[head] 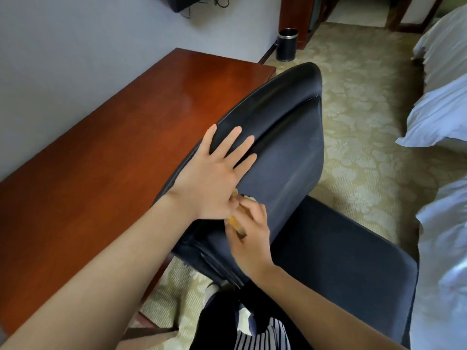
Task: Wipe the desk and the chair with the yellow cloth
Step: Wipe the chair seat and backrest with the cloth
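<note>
Chair [290,137] could tip if spread left hand [212,173] pushes; right hand [249,231], five o'clock, seemingly pinches yellow cloth [233,221].

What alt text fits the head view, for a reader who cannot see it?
A person's right hand holds a yellow cloth against the back of a dark blue chair, while the left hand lies flat on it, fingers spread. A red-brown desk stands to the left, white bedding to the right.
</note>
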`<state>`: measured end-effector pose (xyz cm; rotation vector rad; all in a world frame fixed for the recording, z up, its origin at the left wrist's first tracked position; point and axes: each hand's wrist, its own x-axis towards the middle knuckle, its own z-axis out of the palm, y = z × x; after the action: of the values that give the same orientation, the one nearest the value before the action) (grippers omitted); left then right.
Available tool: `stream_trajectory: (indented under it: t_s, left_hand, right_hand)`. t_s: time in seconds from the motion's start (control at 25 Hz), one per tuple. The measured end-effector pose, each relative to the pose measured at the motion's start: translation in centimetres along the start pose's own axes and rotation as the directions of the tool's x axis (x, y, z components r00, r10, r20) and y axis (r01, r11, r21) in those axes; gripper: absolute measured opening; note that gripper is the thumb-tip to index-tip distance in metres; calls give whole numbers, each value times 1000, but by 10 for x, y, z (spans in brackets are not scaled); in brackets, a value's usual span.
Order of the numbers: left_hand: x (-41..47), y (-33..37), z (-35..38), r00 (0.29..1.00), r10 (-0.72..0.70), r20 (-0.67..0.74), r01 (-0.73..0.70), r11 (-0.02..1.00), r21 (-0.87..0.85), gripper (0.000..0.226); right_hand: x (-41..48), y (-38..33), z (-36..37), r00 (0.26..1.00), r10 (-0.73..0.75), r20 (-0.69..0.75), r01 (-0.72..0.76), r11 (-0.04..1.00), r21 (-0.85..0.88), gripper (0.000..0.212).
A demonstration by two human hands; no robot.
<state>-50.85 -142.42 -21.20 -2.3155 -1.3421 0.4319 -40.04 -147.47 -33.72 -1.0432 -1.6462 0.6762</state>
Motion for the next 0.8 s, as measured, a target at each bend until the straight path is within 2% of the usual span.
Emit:
stream_trajectory:
  t_s: [0.08, 0.2, 0.36, 0.52, 0.64, 0.8]
  left_hand:
    - [-29, 8, 2, 999, -38, 1, 38, 999, -3, 81]
    - [-67, 21, 1, 991, -136, -9, 136, 991, -18, 86]
    - [-100, 36, 9, 967, -255, 0, 255, 965, -54, 94]
    - [-116, 42, 17, 962, -274, 11, 274, 955, -113, 94]
    - [-122, 42, 22, 961, -271, 51, 274, 960, -62, 97]
    - [-123, 42, 23, 965, -259, 34, 259, 966, 14, 97]
  right_hand:
    - [-18, 12, -8, 996, 2, 94, -3, 1000, 9, 45]
    - [-31, 30, -26, 969, 175, 173, -190, 980, 68, 55]
    - [-19, 31, -33, 922, 366, 123, -377, 922, 89, 60]
    - [10, 7, -22, 826, 562, -48, -544, 815, 198, 43]
    - [28, -13, -12, 815, 570, -104, -553, 819, 153, 24]
    - [2, -41, 5, 892, 438, -113, -415, 891, 182, 22]
